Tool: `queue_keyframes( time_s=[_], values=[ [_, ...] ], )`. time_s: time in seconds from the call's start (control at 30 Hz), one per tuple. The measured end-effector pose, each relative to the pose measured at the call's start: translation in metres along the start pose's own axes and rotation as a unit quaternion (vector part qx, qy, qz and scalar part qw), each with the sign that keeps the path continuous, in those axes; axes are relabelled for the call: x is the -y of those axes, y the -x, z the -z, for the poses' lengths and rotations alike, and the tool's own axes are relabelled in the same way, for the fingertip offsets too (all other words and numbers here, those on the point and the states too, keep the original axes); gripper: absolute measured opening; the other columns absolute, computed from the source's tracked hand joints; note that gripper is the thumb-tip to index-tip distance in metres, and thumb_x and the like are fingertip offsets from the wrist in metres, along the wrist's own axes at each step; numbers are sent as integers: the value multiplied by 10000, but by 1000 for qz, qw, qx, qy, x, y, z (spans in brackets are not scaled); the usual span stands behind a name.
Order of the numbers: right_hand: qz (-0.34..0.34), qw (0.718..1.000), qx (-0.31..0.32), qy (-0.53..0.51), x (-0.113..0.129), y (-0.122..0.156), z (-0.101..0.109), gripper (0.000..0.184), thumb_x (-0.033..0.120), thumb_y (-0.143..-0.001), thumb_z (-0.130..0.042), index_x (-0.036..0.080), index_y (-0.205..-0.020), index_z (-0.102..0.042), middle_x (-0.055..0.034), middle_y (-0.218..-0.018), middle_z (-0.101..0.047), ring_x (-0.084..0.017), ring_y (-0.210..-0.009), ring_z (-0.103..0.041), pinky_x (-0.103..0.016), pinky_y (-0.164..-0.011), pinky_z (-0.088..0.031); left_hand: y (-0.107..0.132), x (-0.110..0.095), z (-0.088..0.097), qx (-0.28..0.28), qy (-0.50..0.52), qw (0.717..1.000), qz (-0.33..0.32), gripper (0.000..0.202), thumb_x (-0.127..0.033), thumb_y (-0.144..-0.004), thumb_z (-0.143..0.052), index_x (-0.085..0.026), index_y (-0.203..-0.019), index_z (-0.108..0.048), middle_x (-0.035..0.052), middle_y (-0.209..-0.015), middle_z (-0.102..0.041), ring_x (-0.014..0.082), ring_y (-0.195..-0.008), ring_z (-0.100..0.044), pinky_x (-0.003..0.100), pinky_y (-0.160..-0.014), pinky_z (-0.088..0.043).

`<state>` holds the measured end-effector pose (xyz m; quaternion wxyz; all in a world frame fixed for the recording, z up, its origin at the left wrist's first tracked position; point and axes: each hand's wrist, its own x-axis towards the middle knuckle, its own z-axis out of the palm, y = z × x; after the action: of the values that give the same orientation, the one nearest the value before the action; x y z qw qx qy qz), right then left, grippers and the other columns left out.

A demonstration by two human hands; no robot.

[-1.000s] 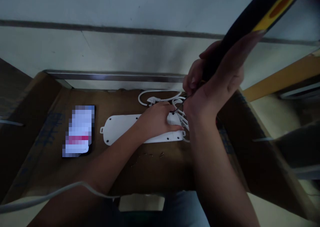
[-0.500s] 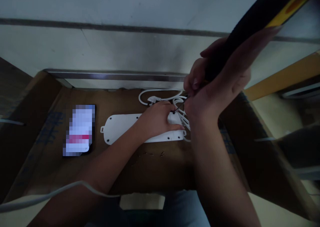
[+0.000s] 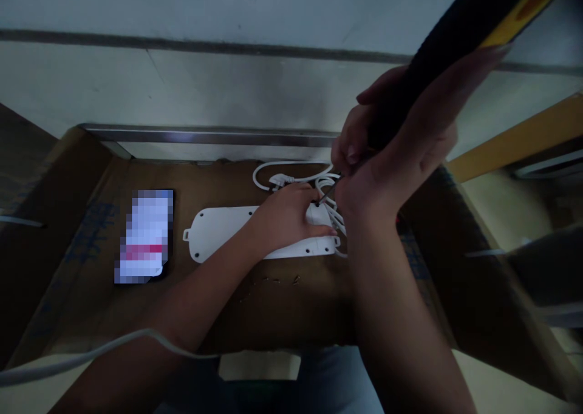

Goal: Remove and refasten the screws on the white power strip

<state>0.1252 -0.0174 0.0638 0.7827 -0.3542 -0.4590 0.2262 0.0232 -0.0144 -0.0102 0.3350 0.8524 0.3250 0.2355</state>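
Observation:
A white power strip (image 3: 218,229) lies back side up on a brown cardboard sheet (image 3: 273,305). My left hand (image 3: 286,220) presses flat on its right end, fingers closed over the edge. My right hand (image 3: 396,153) is wrapped round the black and yellow handle of a screwdriver (image 3: 460,31), whose thin tip meets the strip near the left fingers. The strip's white cord and plug (image 3: 282,180) coil just behind the hands. Several small screws (image 3: 280,278) lie loose in front of the strip.
A phone (image 3: 144,237) with a lit screen rests on the cardboard at the left. A metal rail (image 3: 204,136) runs along the back against the wall. A thin white cable (image 3: 91,356) crosses the lower left. A wooden edge (image 3: 514,138) rises at the right.
The right hand and screwdriver handle have shifted slightly up and right while the tip stays on the strip. The left hand has kept its place.

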Motion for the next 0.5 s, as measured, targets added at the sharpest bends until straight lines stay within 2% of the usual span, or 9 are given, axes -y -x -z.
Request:
queue_keyframes(
  time_s=[0.23,0.4,0.5],
  values=[
    [2,1000,-7,11,-1,1,-1,587,757,-929,-503,191,-776,-528,23,-539,-330,-73,-421,-282,-313,-425,-140,0,2,-2,-4,-9,1000,-10,382,-428,-800,-891,-189,-1055,-736,109,-1123,-784,307,-1098,-717,483,-994,-559],
    [-3,1000,14,-25,-7,-1,2,561,757,-900,-554,208,-787,-563,2,-581,-315,-83,-454,-326,-311,-419,-159,1,1,-2,-4,-7,1000,-7,403,-417,-804,-893,-179,-1087,-733,117,-1171,-780,306,-1133,-709,492,-1019,-554],
    [-10,1000,7,-24,-7,-1,2,579,769,-893,-561,201,-783,-552,4,-586,-312,-75,-449,-304,-306,-416,-139,1,-1,0,-2,-5,1000,-10,413,-415,-805,-900,-166,-1090,-734,122,-1175,-781,306,-1141,-711,480,-1026,-549]
  ],
)
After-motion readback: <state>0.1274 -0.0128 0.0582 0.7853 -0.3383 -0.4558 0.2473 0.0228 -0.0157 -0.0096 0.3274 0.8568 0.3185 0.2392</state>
